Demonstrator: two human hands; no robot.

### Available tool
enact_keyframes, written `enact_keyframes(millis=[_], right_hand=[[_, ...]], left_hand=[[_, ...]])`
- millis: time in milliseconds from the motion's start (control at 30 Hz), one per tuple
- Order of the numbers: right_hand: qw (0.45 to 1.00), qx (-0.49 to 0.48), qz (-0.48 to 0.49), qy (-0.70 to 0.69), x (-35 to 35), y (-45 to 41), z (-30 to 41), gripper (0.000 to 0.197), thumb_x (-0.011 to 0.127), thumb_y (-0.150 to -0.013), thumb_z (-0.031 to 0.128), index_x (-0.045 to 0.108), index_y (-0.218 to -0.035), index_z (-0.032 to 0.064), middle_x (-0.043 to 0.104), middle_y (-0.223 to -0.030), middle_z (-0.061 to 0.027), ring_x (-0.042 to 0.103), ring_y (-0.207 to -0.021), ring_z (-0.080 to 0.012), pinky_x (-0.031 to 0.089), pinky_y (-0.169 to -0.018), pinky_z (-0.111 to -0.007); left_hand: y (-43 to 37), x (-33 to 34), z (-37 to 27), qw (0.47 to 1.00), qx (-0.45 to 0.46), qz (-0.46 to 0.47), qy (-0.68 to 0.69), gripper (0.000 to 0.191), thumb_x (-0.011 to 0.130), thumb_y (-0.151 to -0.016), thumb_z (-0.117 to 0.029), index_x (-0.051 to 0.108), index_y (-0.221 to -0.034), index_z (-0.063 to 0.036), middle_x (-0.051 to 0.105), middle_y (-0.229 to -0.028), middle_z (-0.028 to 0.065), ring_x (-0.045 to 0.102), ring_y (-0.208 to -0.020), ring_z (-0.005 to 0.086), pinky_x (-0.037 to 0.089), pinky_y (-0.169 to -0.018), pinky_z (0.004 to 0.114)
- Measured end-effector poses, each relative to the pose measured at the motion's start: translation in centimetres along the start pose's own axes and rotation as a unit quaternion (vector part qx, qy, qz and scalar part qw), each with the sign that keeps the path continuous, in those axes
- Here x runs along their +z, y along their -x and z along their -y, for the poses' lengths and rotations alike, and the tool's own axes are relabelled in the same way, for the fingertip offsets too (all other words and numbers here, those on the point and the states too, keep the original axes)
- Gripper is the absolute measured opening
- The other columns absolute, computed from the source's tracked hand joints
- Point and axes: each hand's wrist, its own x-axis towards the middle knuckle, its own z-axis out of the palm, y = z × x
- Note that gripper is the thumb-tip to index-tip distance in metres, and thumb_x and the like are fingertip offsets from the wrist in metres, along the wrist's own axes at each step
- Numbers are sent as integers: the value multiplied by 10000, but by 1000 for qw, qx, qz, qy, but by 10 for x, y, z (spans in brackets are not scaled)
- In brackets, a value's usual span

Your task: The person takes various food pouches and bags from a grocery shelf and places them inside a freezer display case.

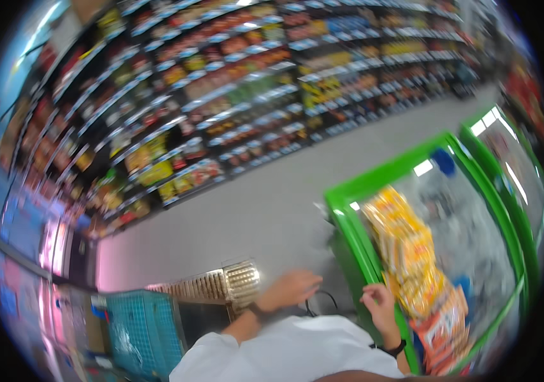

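My left hand (295,287), blurred, is held in front of my white shirt above the grey floor; no object shows in it, and its finger pose is unclear. At the near green rim of a chest freezer (360,243) is my right hand (378,298), its fingers curled; whether it touches the rim or holds something small cannot be told. Yellow packets (408,243) lie in a row inside the freezer beside that hand, with orange packets (443,329) nearer to me. A dark band is on each wrist.
Stocked shelves (252,76) run along the far side of the aisle. A second green-framed freezer (506,167) adjoins the first at right. Teal baskets (143,329) stand at lower left, near a rack of small gold-coloured items (241,281). A dark cable (322,293) hangs near my left hand.
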Motion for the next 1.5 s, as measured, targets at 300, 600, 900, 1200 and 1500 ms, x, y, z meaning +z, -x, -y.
enact_keyframes(millis=[300, 600, 900, 1200, 1500], right_hand=[[950, -64, 283, 116, 193, -86, 30, 215, 690, -817, 104, 634, -1004, 13, 638, -840, -39, 593, -797, -122, 472, -732, -265], [848, -166, 483, 142, 416, -145, 43, 216, 654, -861, 146, 631, -1038, 26, 655, -901, -56, 609, -839, -140, 487, -729, -277], [833, -141, 509, 164, 517, -244, 29, 215, 652, -861, 164, 630, -1042, 48, 650, -877, -56, 614, -821, -142, 487, -635, -267], [818, -223, 501, 173, 641, -414, 24, 228, 651, -860, 182, 633, -1050, 57, 653, -885, -49, 614, -821, -150, 477, -629, -279], [741, -386, 504, 219, 790, -553, 114, 165, 656, -832, 151, 623, -955, 46, 632, -846, -86, 610, -788, -232, 479, -690, -328]], left_hand=[[151, -69, 64, 970, -181, -161, 5, 230, 601, -867, -184, 639, -1043, -40, 646, -972, 140, 606, -895, 322, 490, -785, 396], [287, -168, 117, 886, -371, -267, -73, 217, 617, -837, -188, 653, -985, -33, 653, -956, 127, 616, -897, 310, 504, -787, 377], [317, -214, 210, 842, -432, -323, -19, 221, 607, -833, -170, 649, -1005, -38, 653, -973, 154, 605, -894, 338, 494, -780, 395], [311, -307, 358, 840, -378, -351, -165, 149, 634, -779, -117, 648, -904, -37, 653, -904, 143, 605, -838, 342, 496, -727, 431], [297, -423, 458, 799, -401, -413, -172, 118, 644, -753, -63, 644, -870, -49, 650, -866, 127, 610, -829, 332, 495, -715, 398]])
